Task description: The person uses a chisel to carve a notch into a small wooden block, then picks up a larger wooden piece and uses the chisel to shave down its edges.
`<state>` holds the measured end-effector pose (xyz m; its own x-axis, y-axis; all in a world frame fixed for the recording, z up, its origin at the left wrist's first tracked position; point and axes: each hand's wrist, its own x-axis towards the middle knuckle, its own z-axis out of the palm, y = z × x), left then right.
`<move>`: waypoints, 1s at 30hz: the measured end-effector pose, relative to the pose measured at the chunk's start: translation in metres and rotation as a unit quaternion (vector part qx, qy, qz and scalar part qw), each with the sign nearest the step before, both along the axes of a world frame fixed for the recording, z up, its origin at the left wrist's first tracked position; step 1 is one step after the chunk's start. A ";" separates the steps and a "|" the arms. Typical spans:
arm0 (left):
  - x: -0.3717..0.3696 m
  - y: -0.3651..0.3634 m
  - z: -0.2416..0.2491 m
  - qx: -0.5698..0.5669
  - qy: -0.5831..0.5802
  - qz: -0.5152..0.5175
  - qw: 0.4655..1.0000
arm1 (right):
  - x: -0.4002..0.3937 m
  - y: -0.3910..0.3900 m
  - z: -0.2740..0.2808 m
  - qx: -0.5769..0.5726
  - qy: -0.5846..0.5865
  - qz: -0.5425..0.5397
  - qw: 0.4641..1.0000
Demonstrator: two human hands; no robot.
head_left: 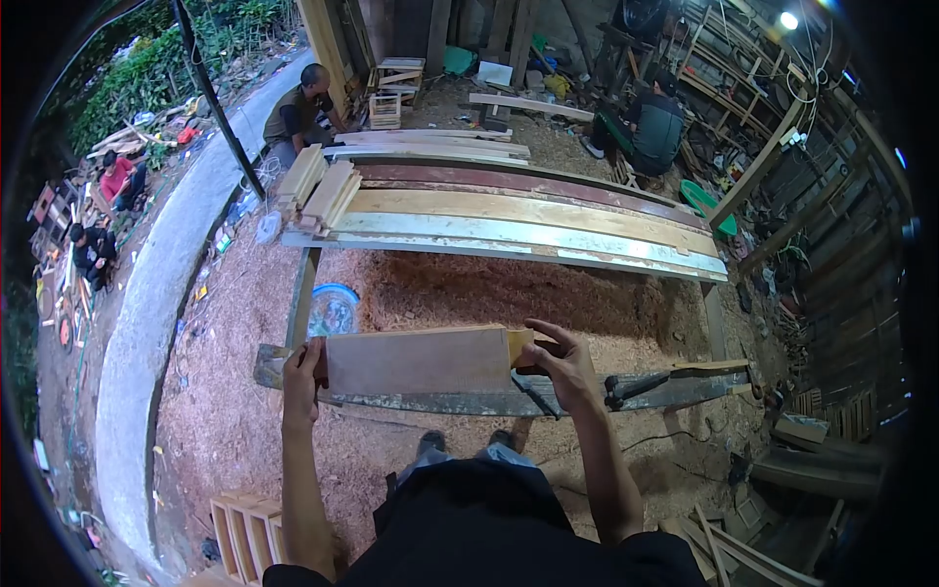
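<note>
1. From where I stood, the shavings-strewn ground (518,286) gave the deepest space, between the near and far sides of the counter (430,403).
2. The counter's near rail ran just below and beyond the work, its long edge the likeliest to catch a lowered corner.
3. Long planks (528,205) lay across the far side, leaving less freedom for a forward swing.
4. The pale wooden piece (416,362) was held up lengthwise in front of the person, over the near rail; I couldn't fairly tell whether it touched it. It looked stiff, fairly light and dry rather than slippery, with corners more liable to dent than break. Both ends seemed the sensible holds, keeping it level.
5. A blue basin (334,311) sat on the ground beyond its left end.
6. Dark tools (641,388) lay on the rail to the right, crowding sideways movement.
7. The left hand (301,377) had its fingers closed around the left end.
8. The right hand (567,370) pinched the small yellowish block (521,349) at the right end, thumb and fingers drawn together, an upper finger raised.
</note>
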<state>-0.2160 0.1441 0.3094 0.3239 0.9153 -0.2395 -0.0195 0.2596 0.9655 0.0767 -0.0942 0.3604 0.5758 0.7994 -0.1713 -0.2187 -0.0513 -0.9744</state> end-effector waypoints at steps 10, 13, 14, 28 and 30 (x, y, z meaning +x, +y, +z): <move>-0.028 0.031 -0.017 -0.071 -0.115 -0.013 0.991 | -0.023 0.023 -0.023 -0.009 0.062 -0.059 0.996; -0.032 0.037 -0.017 -0.073 -0.137 -0.039 0.987 | -0.031 0.026 -0.026 -0.008 0.061 -0.084 0.995; -0.030 0.036 -0.014 -0.074 -0.144 -0.045 0.986 | -0.030 0.025 -0.032 -0.009 0.061 -0.079 0.995; -0.021 0.056 -0.032 -0.021 -0.054 -0.128 0.990 | -0.036 0.012 -0.063 0.013 0.074 -0.112 0.991; -0.018 0.054 -0.035 -0.024 -0.065 -0.164 0.984 | -0.041 0.009 -0.047 -0.004 0.099 -0.128 0.987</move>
<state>-0.2339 0.1980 0.2746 0.6311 0.7449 -0.2165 -0.0496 0.3172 0.9470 0.0355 -0.0850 0.3131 0.7139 0.6295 -0.3068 -0.4117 0.0229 -0.9110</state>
